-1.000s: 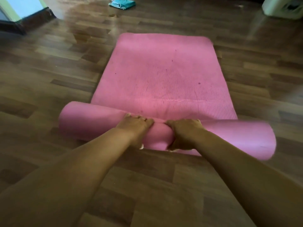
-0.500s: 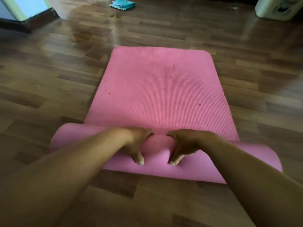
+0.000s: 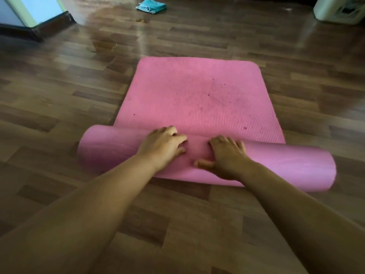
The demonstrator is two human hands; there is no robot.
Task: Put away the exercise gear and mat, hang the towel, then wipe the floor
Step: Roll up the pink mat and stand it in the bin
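Observation:
A pink exercise mat (image 3: 197, 95) lies on the wooden floor, its near end wound into a thick roll (image 3: 108, 149) that runs left to right. My left hand (image 3: 163, 147) lies on top of the roll just left of its middle, fingers spread and pressing on it. My right hand (image 3: 227, 155) presses on the roll beside it, fingers forward and thumb stretched out to the left. The flat part of the mat reaches away from me. A folded teal towel (image 3: 151, 5) sits on the floor far ahead.
Wet patches (image 3: 104, 45) shine on the wooden floor (image 3: 59, 95) beyond the mat's far left corner. A white container (image 3: 337, 8) stands at the far right. A dark skirting and a pale door frame (image 3: 39, 16) are at the far left.
The roll has moved forward over the flat mat and grown thicker. My hands went from curling over the roll's front to lying flat on its top.

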